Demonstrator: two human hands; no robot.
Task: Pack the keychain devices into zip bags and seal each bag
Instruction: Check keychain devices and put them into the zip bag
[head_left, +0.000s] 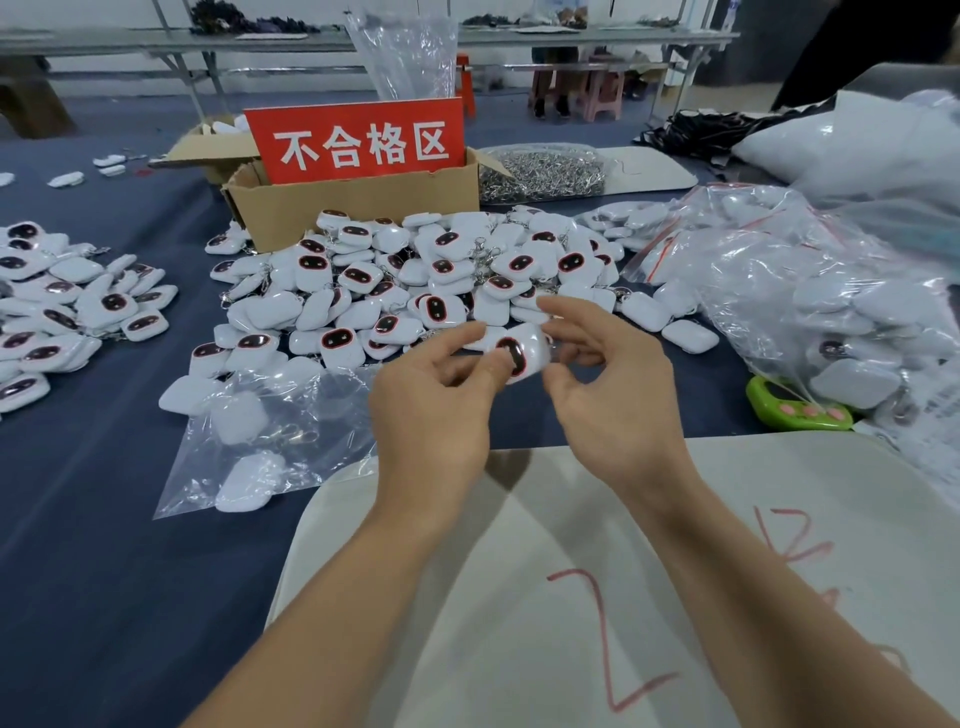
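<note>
Status: early-to-mid, my read. One keychain device (521, 353) is in hand over the middle of the desk (104, 519), just past the white sheet (519, 597) at the near edge.

Left hand (431, 415) pinches it, thumb on the face, fingers narrow. Right hand (615, 400) curls at its right side, index stretched over the top, thumb below; looks like a grip too. Can't tell whether a clear bag is round it yet: some film glints by the right fingers, nothing more.

Done: heap of filled bags (831, 312) along the right edge, with red-strip zip bags (660, 249) on its inner side. Another clear bag (270, 441) with a few white units lies left of the hands; seal not readable.

Left to do: big loose pile (415, 270) mid-desk in front of the cardboard box (353, 208), plus a second pile (62, 312) at the left edge. Lots unbagged.

Device look: glossy white rounded-square shell, dark oval face with a red rim. Many in the pile carry a metal clasp; on the held one it's hidden.
</note>
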